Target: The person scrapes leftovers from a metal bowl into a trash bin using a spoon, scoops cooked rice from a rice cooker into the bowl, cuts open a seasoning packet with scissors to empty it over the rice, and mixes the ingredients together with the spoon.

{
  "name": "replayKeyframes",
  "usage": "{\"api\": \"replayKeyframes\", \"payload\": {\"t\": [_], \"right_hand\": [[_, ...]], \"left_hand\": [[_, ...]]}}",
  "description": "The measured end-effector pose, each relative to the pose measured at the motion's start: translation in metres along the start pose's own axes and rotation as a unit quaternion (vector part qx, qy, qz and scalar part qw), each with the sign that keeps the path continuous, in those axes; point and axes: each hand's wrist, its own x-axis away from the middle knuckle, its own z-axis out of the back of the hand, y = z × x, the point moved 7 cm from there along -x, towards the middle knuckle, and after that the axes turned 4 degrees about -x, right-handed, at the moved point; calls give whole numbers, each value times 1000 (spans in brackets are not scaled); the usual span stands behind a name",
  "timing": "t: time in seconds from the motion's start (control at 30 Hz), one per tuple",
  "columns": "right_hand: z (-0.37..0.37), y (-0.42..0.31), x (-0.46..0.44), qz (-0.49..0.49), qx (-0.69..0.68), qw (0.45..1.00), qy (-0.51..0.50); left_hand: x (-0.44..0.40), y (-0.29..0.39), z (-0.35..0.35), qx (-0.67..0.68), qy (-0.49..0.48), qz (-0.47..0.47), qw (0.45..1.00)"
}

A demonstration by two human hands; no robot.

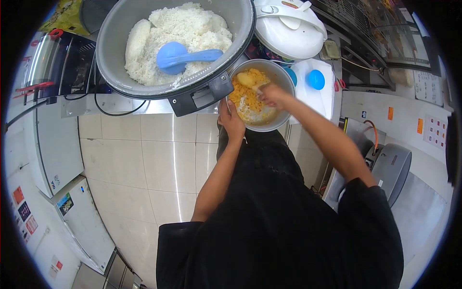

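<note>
A round metal pot [288,79] holds yellow rice [260,77] with a patch of white rice [250,111] toward its near side. My left hand [232,121] grips the pot's left side, thumb near the rim. Inside the pot, my right hand [274,96] is closed around the handle of a yellowish spoon [246,79], whose bowl lies on the yellow rice. Just left of the pot stands a large grey cooker pot [107,58] full of white rice [187,24]. A blue rice scoop [175,58] rests on that rice.
A white lid [291,36] lies behind the metal pot. To the right, a blue round cap [315,79] sits on white paper [320,98], near red-handled scissors [340,84]. The cooker pot's handle [199,98] juts over the counter's front edge. A grey appliance [392,171] stands at right.
</note>
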Motion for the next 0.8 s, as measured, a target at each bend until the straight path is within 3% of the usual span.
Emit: {"api": "replayKeyframes", "payload": {"t": [0.03, 0.07, 0.17, 0.2, 0.3, 0.33, 0.4, 0.47, 0.57, 0.6, 0.7, 0.73, 0.8], "right_hand": [[-15, 5, -19, 24, 5, 1000, -4], [-37, 23, -44, 45, 111, 993, -21], [-29, 0, 12, -56, -6, 995, -78], [-13, 6, -4, 14, 16, 996, -85], [9, 29, -70, 55, 9, 998, -37], [-10, -2, -35, 26, 239, 970, 43], [-18, -30, -12, 18, 241, 969, -57], [-16, -14, -11, -24, 169, 971, -165], [18, -18, -47, 55, 288, 956, -10], [-7, -20, -34, 60, 450, 890, -23], [-32, -25, 22, 224, 586, 779, 27], [-6, -42, 56, 171, 573, 795, 100], [25, -41, 41, 176, 554, 791, 191]], "left_hand": [[-1, 2, 0, 1, -1, -4, 1000], [0, 2, 1, -1, -5, -2, 1000], [2, 2, 2, -8, -19, 12, 1000], [1, 5, 2, -11, -13, 4, 1000], [10, 4, 5, -22, -3, 3, 1000], [11, 1, 7, -23, -7, 7, 1000], [-5, 7, -2, -13, 3, -4, 1000], [-3, 4, 0, -17, -4, -5, 1000], [0, -5, -1, -2, -22, 6, 1000], [3, -5, 0, -5, -21, 7, 1000], [5, -3, 4, -10, -16, 8, 1000], [4, -1, 2, -8, -16, 8, 1000], [1, 5, 1, -8, -15, 5, 1000]]}}
